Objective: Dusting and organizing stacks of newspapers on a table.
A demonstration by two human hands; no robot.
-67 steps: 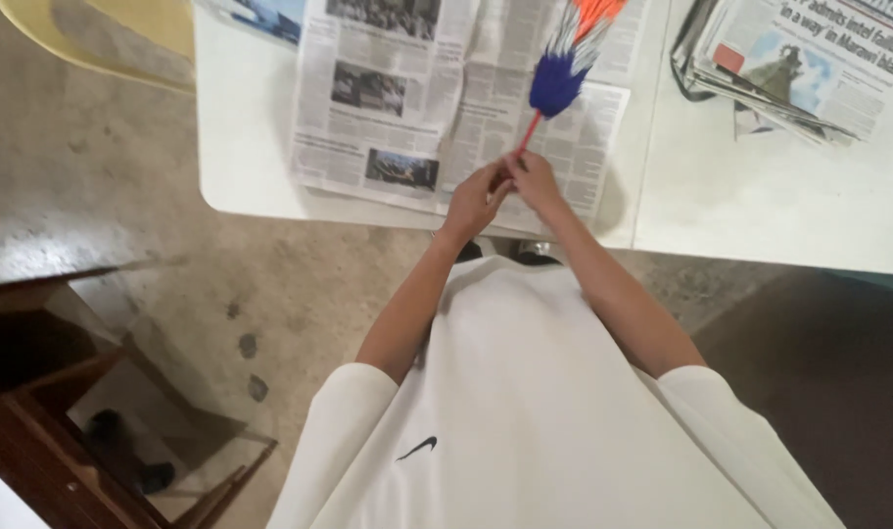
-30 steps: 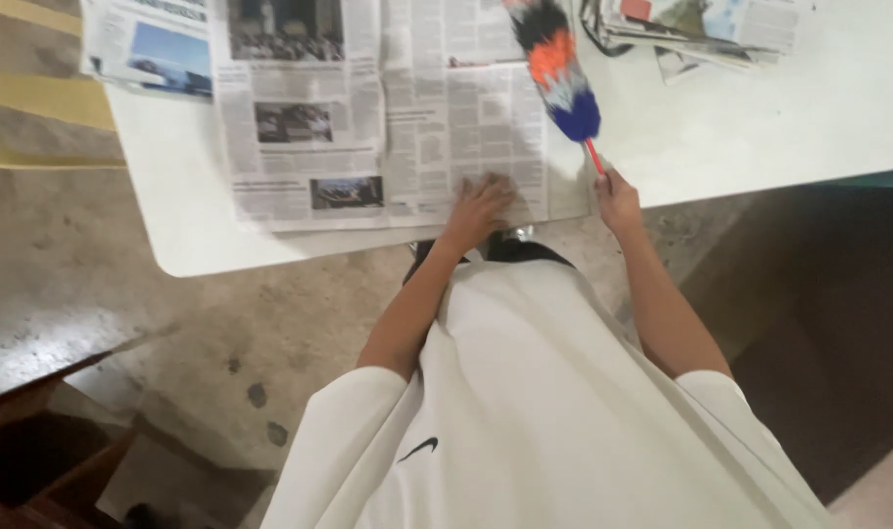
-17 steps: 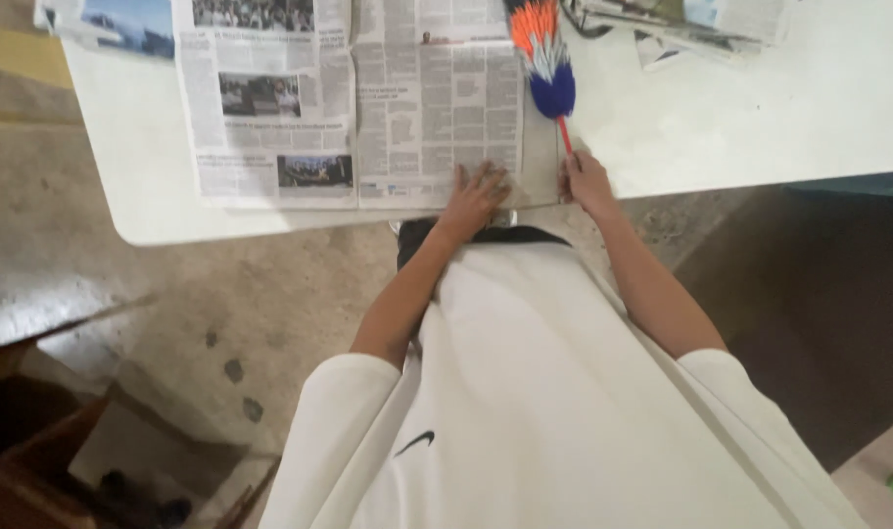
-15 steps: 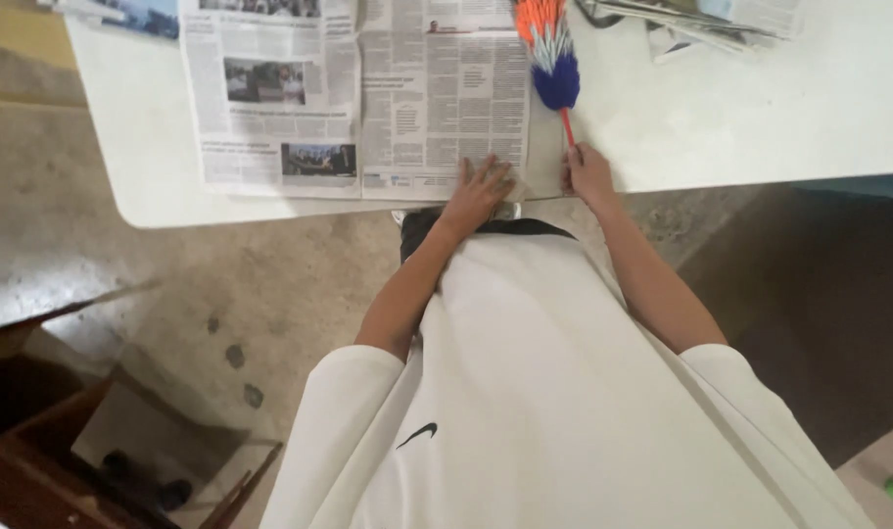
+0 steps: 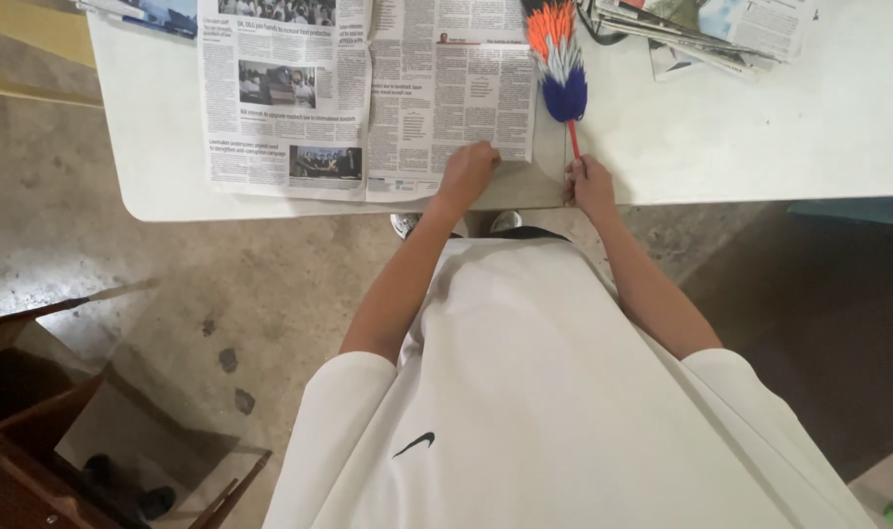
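Red-handled feather duster [image 5: 560, 61] lies on the white counter [image 5: 760, 137], long axis running far from the right hand [image 5: 592, 184], whose grip pinches its handle; left hand [image 5: 469, 168] presses flat on the newspaper [image 5: 368, 93].

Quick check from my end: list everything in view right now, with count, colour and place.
table: one, white, top of view
open newspaper: one, black-and-white print, table's near edge
feather duster: one, orange, grey and blue with red handle, right of the newspaper
newspaper pile: one, top right of table
wooden furniture: brown, bottom left on floor
left hand: pressing the newspaper's near edge
right hand: gripping the duster handle
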